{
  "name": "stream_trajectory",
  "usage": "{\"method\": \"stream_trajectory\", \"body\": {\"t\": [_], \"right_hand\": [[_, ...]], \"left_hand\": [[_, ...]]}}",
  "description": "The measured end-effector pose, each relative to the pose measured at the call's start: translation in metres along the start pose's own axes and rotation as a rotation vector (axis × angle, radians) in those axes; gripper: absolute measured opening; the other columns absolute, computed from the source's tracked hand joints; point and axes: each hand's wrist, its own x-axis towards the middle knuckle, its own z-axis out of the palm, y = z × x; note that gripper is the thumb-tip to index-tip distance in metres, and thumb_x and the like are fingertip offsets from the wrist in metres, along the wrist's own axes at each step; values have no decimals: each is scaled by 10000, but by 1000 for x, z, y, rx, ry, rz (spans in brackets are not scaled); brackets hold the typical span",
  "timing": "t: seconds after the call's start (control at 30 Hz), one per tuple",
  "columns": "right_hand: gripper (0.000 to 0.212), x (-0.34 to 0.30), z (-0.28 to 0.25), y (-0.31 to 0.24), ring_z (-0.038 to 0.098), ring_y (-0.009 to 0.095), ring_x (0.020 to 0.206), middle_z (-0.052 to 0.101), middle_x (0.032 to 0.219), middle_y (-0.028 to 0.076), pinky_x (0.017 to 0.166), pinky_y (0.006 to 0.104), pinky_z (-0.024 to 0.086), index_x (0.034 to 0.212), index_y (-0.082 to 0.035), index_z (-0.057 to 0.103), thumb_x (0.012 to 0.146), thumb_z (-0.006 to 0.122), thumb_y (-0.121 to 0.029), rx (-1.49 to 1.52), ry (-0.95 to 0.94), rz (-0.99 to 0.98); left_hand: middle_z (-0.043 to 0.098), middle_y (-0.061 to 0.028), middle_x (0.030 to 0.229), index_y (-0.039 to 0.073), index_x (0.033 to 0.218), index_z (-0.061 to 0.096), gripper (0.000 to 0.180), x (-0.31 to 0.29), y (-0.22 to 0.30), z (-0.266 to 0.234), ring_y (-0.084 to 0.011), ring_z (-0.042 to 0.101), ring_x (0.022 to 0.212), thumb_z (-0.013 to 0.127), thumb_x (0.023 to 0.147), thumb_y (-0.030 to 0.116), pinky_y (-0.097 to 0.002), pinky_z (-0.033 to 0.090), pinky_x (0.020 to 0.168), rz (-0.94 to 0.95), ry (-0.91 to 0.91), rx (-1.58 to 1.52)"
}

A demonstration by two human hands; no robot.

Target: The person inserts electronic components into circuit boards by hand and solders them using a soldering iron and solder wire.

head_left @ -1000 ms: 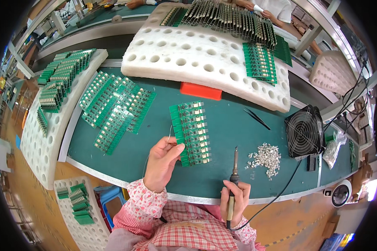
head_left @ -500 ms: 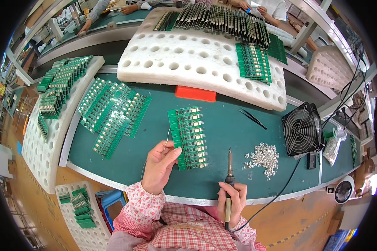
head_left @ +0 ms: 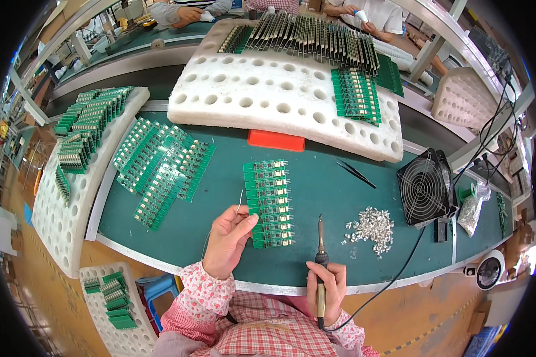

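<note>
Soldering at a green counter (head_left: pixel 315 178), both hands occupied.

Left hand (head_left: pixel 229 238) fingers (head_left: pixel 248 222) pinched on a thin solder wire (head_left: pixel 239 201) that rises away from the body, fingertips touching the left edge of a green circuit board panel (head_left: pixel 270 202). Right hand (head_left: pixel 326 285) clenched around a soldering iron (head_left: pixel 320 250), long axis running almost straight away from the body, tip pointing toward the far side, just right of the panel and clear of it. Panel lying flat, long axis also near to far. Further out: a heap of small metal parts (head_left: pixel 370 226), black tweezers (head_left: pixel 355 174), a small fan (head_left: pixel 426 187), more green boards (head_left: pixel 161 169), white foam trays (head_left: pixel 280 107). Factory line beyond, other people's hands at the far bench.
</note>
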Motion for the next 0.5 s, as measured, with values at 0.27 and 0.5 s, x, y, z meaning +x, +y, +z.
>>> {"method": "stream_trajectory", "body": {"t": [0.27,0.5], "right_hand": [[341,3,-1,-5,559,153,579,494,882,90,533,247,451,1044,-108,688,757,688,77,-15,8,-22],[309,1,-2,-8,553,191,666,512,881,102,595,278,454,1044,-78,672,773,668,70,7,-3,20]], "left_hand": [[634,-75,1019,-1,1080,568,173,0,0,-1,-127,596,920,581,920,66,-279,472,843,-7,-23,-16],[631,-82,1051,2,1088,565,170,0,-1,-4,-139,595,967,555,936,76,-290,468,874,-16,-69,-30]]}}
